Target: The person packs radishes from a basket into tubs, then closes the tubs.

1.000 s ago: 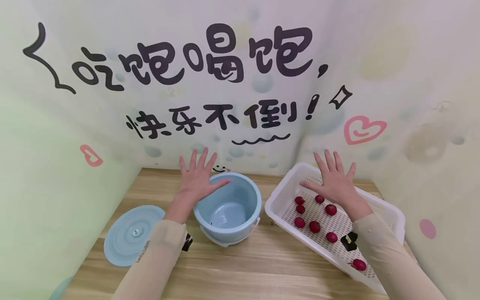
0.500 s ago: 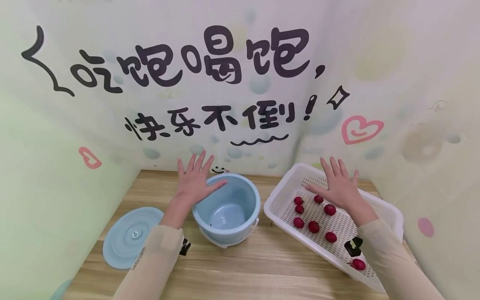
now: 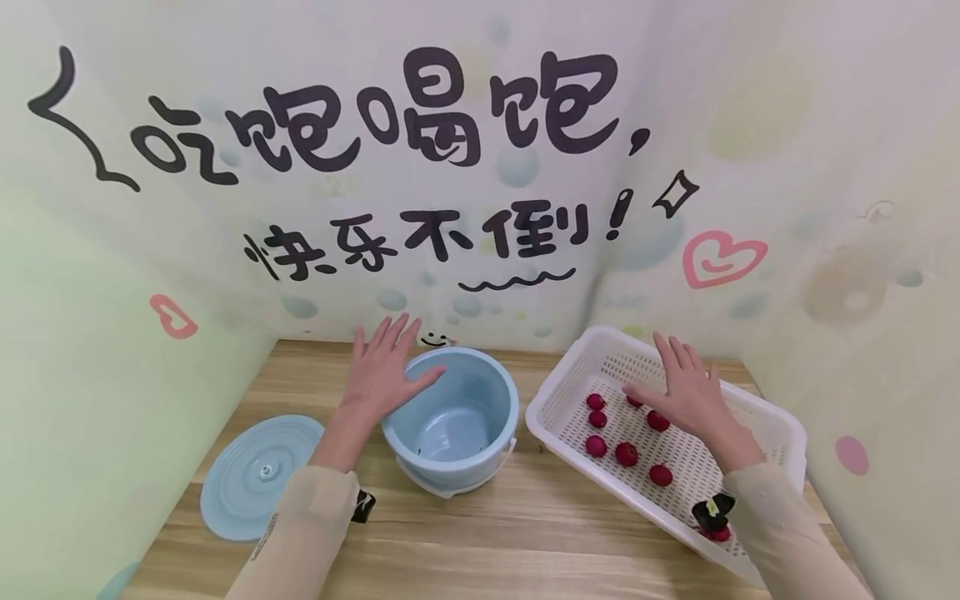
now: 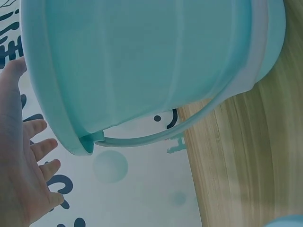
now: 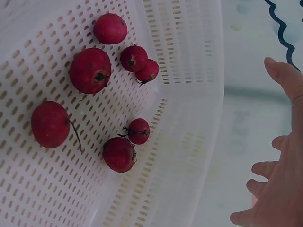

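My left hand (image 3: 377, 377) hovers over the left rim of a light blue bucket (image 3: 453, 473), fingers spread and holding nothing. In the left wrist view, this hand (image 4: 21, 165) is beside the bucket's rim, its handle hanging down along the side. Above a white perforated basket (image 3: 558, 442) hovers my right hand (image 3: 688, 398), likewise empty with its fingers extended. Several small round red radishes (image 3: 627, 454) lie scattered on the basket's floor; thin roots or stems show on some radishes (image 5: 50, 124) in the right wrist view. My right forearm covers part of the basket.
A round blue lid (image 3: 255, 492) lies left of the bucket, partly behind my left sleeve (image 3: 307, 521). Everything stands on a wood-grain table (image 3: 480, 542). A printed wall covering (image 3: 435, 283) closes off the back and both sides.
Both hands have sunk slightly, the right one lower over the basket and a little to the right. The left has drifted a bit left. Bucket, lid and basket keep their places.
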Available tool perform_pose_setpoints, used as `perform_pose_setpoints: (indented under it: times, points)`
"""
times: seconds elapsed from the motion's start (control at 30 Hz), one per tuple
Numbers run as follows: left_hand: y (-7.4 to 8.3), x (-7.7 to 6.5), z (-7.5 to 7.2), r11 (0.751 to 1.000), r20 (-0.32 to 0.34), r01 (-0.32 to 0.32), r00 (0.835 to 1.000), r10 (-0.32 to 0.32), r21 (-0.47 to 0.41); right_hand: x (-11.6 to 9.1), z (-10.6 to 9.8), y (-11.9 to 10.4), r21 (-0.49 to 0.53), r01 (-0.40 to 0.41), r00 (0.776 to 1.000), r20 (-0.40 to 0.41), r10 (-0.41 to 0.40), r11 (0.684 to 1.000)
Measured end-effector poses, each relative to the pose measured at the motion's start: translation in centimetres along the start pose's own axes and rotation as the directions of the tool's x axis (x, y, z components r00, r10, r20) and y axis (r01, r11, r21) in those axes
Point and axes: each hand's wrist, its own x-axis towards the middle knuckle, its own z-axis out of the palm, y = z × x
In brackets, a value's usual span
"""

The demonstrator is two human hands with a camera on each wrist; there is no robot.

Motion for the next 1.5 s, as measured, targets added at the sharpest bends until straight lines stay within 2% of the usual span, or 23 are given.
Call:
perform_pose_setpoints:
  times: [0.2, 0.67, 1.07, 1.13, 1.3, 1.37, 1.5]
  points:
    - [0.0, -0.7, -0.2, 1.000, -0.032, -0.024, 0.999, 0.024, -0.006, -0.6, 0.8, 0.6, 0.039, 0.004, 1.000, -0.016, -0.003, 0.999]
    - [0.0, -2.3, -0.1, 0.998, -0.082, -0.052, 0.995, 0.049, -0.039, -1.5, 1.3, 1.7, 0.149, -0.040, 0.999, 0.027, 0.037, 0.988]
    - [-0.2, -4.3, 1.1, 0.983, -0.157, -0.066, 0.987, 0.039, -0.173, -2.9, 1.6, 1.3, 0.243, -0.085, 0.995, 0.065, 0.071, 0.966]
    - [-0.2, -4.8, 1.3, 0.976, -0.156, -0.054, 0.987, 0.021, -0.210, -3.1, 1.7, 1.2, 0.255, -0.094, 0.994, 0.075, 0.078, 0.962]
    - [0.1, -6.0, 2.1, 0.949, -0.090, 0.027, 0.994, -0.058, -0.315, -3.8, 2.0, 1.0, 0.316, -0.135, 0.989, 0.104, 0.108, 0.939]
    - [0.2, -6.5, 2.5, 0.935, -0.076, 0.049, 0.994, -0.081, -0.352, -4.0, 2.3, 1.1, 0.357, -0.154, 0.986, 0.118, 0.119, 0.921]
    - [0.3, -7.5, 3.5, 0.900, -0.097, 0.062, 0.989, -0.114, -0.431, -4.2, 3.1, 1.2, 0.439, -0.185, 0.980, 0.150, 0.131, 0.879]
